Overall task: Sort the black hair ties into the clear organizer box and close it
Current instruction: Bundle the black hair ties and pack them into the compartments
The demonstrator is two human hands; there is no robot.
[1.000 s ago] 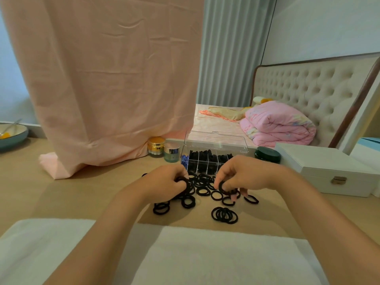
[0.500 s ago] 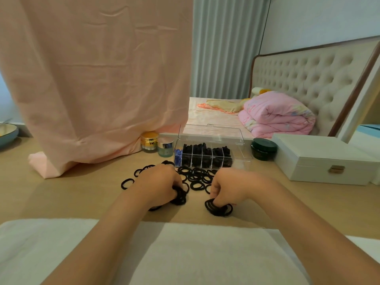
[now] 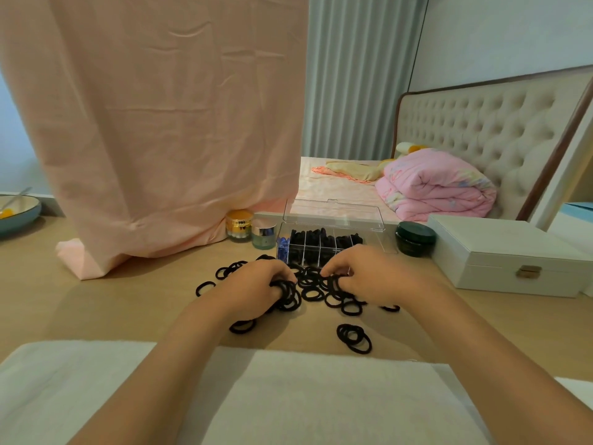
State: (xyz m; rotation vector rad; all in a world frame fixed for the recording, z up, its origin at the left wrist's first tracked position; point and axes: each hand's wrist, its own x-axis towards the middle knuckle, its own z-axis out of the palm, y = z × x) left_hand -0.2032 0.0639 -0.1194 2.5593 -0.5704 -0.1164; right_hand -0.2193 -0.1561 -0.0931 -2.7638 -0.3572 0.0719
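Observation:
Several black hair ties [image 3: 313, 285] lie scattered on the wooden table in front of the clear organizer box [image 3: 321, 244]. The box stands open, its lid [image 3: 333, 213] tilted back, and its compartments hold black ties, with something blue in the left one. My left hand [image 3: 253, 289] is curled around a bunch of black ties. My right hand [image 3: 369, 274] pinches ties in the pile just in front of the box. A small stack of ties [image 3: 354, 338] sits apart, nearer to me.
A white jewelry box [image 3: 507, 255] and a dark green jar [image 3: 415, 238] stand right of the organizer. Two cosmetic jars [image 3: 239, 224] and a hanging pink cloth [image 3: 160, 123] are on the left. A bowl [image 3: 17, 213] sits far left, a white towel [image 3: 256, 396] lies near me.
My right hand left the small stack near me and moved forward into the pile by the box. My left hand stays gripping its bunch of ties.

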